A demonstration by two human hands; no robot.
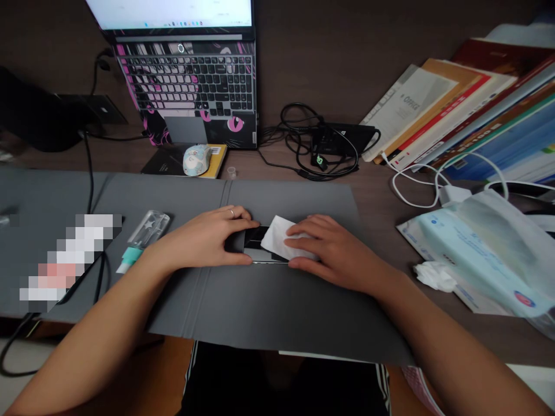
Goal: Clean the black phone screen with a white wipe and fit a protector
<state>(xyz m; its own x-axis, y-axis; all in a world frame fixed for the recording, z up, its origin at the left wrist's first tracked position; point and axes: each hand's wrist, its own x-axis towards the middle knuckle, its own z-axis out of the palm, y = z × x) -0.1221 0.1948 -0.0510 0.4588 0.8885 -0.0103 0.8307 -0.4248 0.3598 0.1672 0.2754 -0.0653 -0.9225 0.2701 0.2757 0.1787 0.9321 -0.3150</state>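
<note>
A smartphone (255,253) with a dark, glossy face lies flat and sideways on the grey desk mat (277,306). My left hand (212,234) grips its left end, thumb on the near edge and fingers on the far edge; a ring shows on one finger. On the phone's right part, a folded white tissue (277,236) is pressed under the fingers of my right hand (327,248). That hand and the tissue hide the phone's right end. Left of my left wrist lies a clear spray bottle (150,231) with a teal collar.
A laptop (191,86) stands open behind the mat, with a mouse (196,160) on a book in front. Cables and a black adapter (342,138) lie at the back. To the right are leaning books (433,110), a tissue pack (481,248) and a crumpled tissue (436,276).
</note>
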